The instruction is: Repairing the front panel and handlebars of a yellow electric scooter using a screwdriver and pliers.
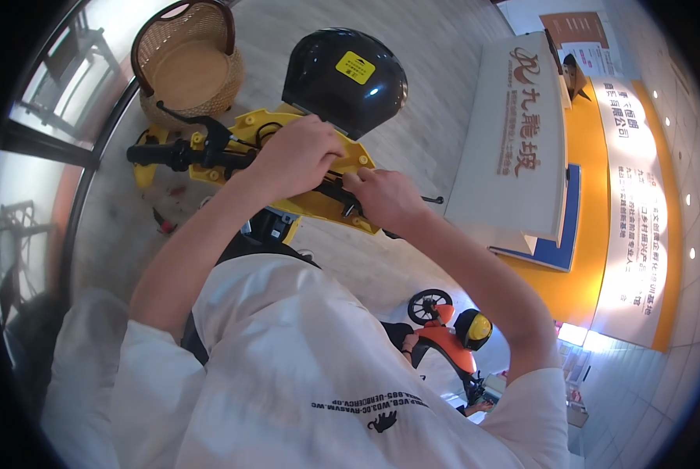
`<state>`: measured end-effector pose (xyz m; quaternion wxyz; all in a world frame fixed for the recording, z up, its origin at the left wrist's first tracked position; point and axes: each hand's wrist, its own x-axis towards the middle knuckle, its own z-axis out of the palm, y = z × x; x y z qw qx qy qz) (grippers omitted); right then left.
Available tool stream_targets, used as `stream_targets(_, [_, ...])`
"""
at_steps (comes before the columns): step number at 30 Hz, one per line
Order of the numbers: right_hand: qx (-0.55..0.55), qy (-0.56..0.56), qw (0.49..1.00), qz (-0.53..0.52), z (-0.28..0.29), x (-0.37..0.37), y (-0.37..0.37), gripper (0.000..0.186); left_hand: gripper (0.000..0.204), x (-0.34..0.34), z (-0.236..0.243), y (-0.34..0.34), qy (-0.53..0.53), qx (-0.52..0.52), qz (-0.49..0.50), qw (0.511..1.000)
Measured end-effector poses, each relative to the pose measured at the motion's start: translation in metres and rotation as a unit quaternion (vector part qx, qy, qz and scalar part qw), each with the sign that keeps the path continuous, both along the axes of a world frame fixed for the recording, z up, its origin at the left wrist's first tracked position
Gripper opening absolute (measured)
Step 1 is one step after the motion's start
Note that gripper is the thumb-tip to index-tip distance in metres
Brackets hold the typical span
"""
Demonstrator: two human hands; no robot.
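Below me is a scooter's yellow handlebar housing (248,123) with its inside showing: cables and black parts. My left hand (299,154) is closed over the middle of the housing, fingers curled down into it. Close to its right, my right hand (385,199) is closed too, fingertips pinched at the black bar inside. What either hand's fingers hold is hidden. Toward the left stick out a black handlebar grip (162,154) and a brake lever (182,115). Beyond my hands is a glossy black rounded shell (330,90) with a yellow sticker.
A wicker chair (218,87) stands at the far left, beside glass panels. A white reception desk (475,148) is to the right, before an orange wall (592,168). Lower right, another person's hand (410,341) is near an orange scooter (447,344). Small parts (164,223) lie on the floor.
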<state>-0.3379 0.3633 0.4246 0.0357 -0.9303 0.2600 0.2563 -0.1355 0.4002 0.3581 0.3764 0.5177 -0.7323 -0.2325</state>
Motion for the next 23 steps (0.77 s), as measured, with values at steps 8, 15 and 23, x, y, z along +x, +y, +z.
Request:
stream_targets(8, [-0.037, -0.127, 0.988, -0.080, -0.022, -0.013, 0.017, 0.019, 0.020, -0.005, -0.011, 0.051, 0.078, -0.053, 0.155, 0.983])
stream_targets(15, [-0.028, -0.262, 0.942, -0.208, -0.027, -0.013, 0.034, 0.010, 0.017, -0.011, 0.004, 0.041, 0.031, -0.040, 0.112, 0.992])
stream_targets(23, [0.026, -0.257, 0.907, -0.332, -0.020, -0.003, 0.048, 0.014, 0.018, -0.028, -0.002, 0.012, -0.066, 0.017, -0.022, 0.997])
